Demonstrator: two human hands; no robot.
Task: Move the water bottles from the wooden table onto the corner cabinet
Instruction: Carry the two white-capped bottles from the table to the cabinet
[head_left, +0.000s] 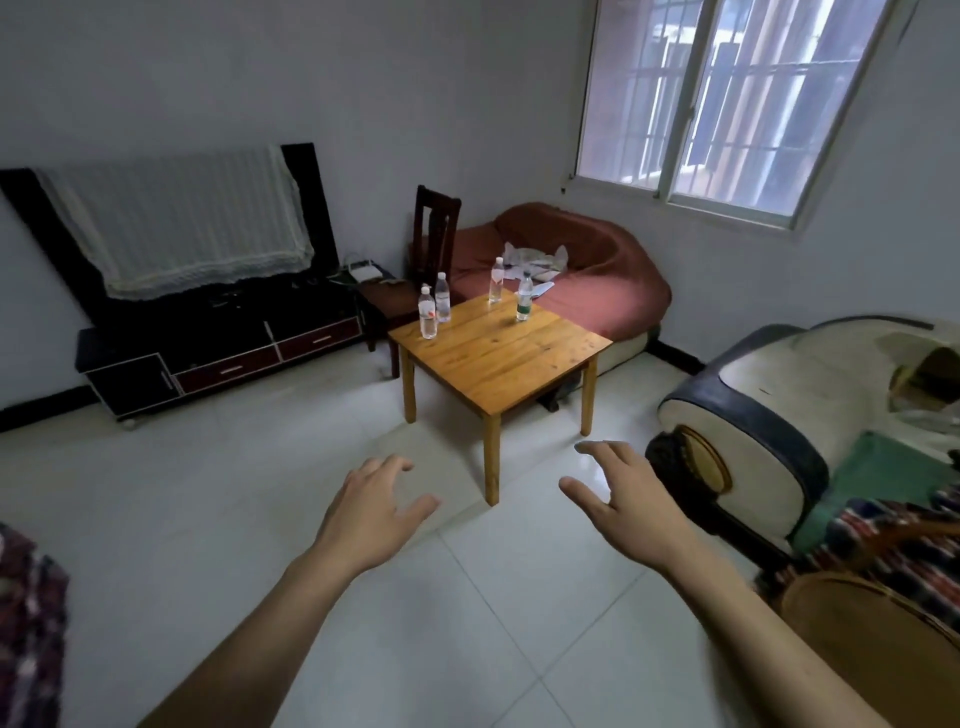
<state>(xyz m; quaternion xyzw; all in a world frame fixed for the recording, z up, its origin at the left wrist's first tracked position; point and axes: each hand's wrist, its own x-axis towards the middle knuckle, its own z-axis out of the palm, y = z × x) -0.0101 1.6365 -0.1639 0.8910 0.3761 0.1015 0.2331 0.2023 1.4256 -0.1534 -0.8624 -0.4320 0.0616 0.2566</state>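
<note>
Several clear water bottles stand upright on the small wooden table (498, 358): one with a red label (427, 313) at the left edge, one (442, 298) just behind it, one (496, 281) at the far edge, and one with a green label (524, 297) to the right. My left hand (376, 506) and my right hand (626, 493) reach forward over the floor, well short of the table. Both have relaxed, spread fingers and hold nothing. A low dark cabinet (218, 348) stands against the left wall.
A dark wooden chair (434, 244) stands behind the table, and a red sofa (587, 275) fills the far corner. On the right a white and black armchair (753, 415) sits close to the table. A cloth-covered television (176, 223) rests on the cabinet. White tiled floor lies between me and the table.
</note>
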